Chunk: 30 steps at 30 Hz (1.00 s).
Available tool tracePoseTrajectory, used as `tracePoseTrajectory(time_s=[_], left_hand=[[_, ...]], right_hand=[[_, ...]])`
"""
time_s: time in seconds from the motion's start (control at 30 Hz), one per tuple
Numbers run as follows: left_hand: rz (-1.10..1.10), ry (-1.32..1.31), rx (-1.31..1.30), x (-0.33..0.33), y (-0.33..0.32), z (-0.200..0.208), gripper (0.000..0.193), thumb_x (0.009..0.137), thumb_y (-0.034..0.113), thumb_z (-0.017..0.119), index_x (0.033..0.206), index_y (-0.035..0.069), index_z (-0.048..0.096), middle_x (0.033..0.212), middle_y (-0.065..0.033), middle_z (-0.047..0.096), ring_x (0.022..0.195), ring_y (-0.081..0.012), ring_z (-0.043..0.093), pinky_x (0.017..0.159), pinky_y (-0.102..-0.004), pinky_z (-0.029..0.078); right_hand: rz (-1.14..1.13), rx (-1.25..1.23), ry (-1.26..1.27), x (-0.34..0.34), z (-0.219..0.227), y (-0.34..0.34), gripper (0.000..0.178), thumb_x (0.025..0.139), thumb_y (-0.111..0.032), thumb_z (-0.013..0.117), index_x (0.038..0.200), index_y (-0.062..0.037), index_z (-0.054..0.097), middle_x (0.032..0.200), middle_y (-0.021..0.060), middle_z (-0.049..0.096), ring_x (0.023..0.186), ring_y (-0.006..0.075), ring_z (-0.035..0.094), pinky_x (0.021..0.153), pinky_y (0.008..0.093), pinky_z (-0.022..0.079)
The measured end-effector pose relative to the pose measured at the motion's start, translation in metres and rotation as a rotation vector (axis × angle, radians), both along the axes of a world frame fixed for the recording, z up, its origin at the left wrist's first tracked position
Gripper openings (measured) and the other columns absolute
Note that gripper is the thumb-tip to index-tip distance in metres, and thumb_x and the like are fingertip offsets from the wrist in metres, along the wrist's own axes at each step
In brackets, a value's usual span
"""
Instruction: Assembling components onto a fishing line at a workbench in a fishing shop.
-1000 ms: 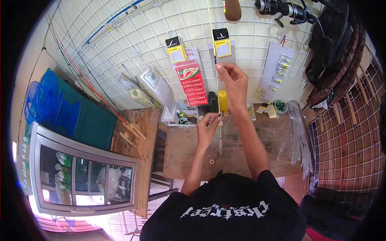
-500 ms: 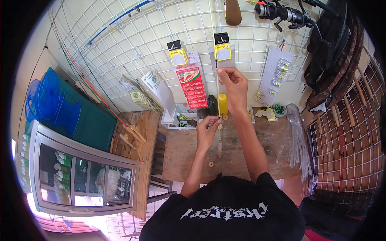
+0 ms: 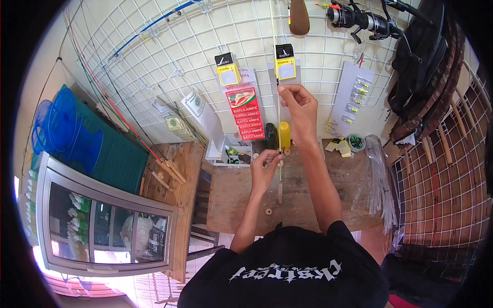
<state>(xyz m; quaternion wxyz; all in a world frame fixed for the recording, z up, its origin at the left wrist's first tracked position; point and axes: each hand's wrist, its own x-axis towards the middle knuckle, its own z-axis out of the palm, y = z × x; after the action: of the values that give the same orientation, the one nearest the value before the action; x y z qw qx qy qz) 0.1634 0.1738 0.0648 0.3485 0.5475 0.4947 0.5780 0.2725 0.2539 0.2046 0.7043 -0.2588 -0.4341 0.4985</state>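
A slim, pale fishing rod stands nearly upright in front of me, its wooden handle end over the table and its thin tip reaching up past the wall grid. My left hand pinches it low down, just above a small round cork-coloured piece. Higher up, my right hand is closed with thumb and fingertip together at the rod; whether it also holds a fine line is too small to tell. A pale ring lies on the table below.
The wooden table holds a white organiser box, a dark bottle, a yellow bottle, a tub of green bits and clear plastic sleeves. Tackle packets hang on the white wire grid. A glass-fronted cabinet stands left.
Both hands keep their pinches in nearly the same places along the rod. The whole view has shifted very slightly.
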Motion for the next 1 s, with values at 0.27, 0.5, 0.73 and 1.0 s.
tracePoseTrajectory(time_s=[0.27,0.5,0.73,1.0], left_hand=[[-0.006,-0.006,0.009,-0.001,-0.001,-0.003,0.013,0.085,0.007,0.069,0.094,-0.001,0.065,0.079,-0.002,0.066,0.071,-0.0048,0.056,0.066,-0.0213,0.045],[-0.011,0.008,-0.012,0.002,-0.002,0.003,0.013,0.085,0.007,0.068,0.095,-0.001,0.065,0.08,-0.0023,0.066,0.072,-0.0051,0.056,0.066,-0.0216,0.045],[-0.03,0.014,-0.031,0.003,-0.002,0.003,0.013,0.085,0.005,0.067,0.095,-0.002,0.064,0.081,-0.0006,0.064,0.073,-0.0045,0.055,0.068,-0.0203,0.045],[-0.018,-0.005,-0.011,0.002,0.0,0.0,0.012,0.085,0.006,0.068,0.094,-0.001,0.065,0.079,-0.0029,0.066,0.072,-0.006,0.057,0.067,-0.022,0.046]], right_hand=[[-0.007,0.037,0.044,0.0,0.009,-0.004,0.015,0.083,-0.011,0.071,0.091,-0.0002,0.066,0.079,-0.0003,0.062,0.072,0.0046,0.054,0.066,0.0203,0.042],[-0.009,0.029,0.044,0.003,-0.008,-0.001,0.013,0.084,-0.012,0.07,0.09,-0.0013,0.066,0.078,-0.001,0.061,0.071,0.0051,0.053,0.066,0.0203,0.042],[0.037,-0.023,0.146,0.0,-0.018,0.002,0.013,0.085,-0.012,0.068,0.091,-0.0018,0.065,0.078,-0.0014,0.059,0.07,0.0059,0.05,0.066,0.0204,0.04],[0.096,-0.025,0.21,-0.002,-0.016,0.003,0.016,0.086,-0.014,0.067,0.093,-0.001,0.064,0.078,-0.0016,0.058,0.069,0.0055,0.047,0.067,0.0207,0.039]])
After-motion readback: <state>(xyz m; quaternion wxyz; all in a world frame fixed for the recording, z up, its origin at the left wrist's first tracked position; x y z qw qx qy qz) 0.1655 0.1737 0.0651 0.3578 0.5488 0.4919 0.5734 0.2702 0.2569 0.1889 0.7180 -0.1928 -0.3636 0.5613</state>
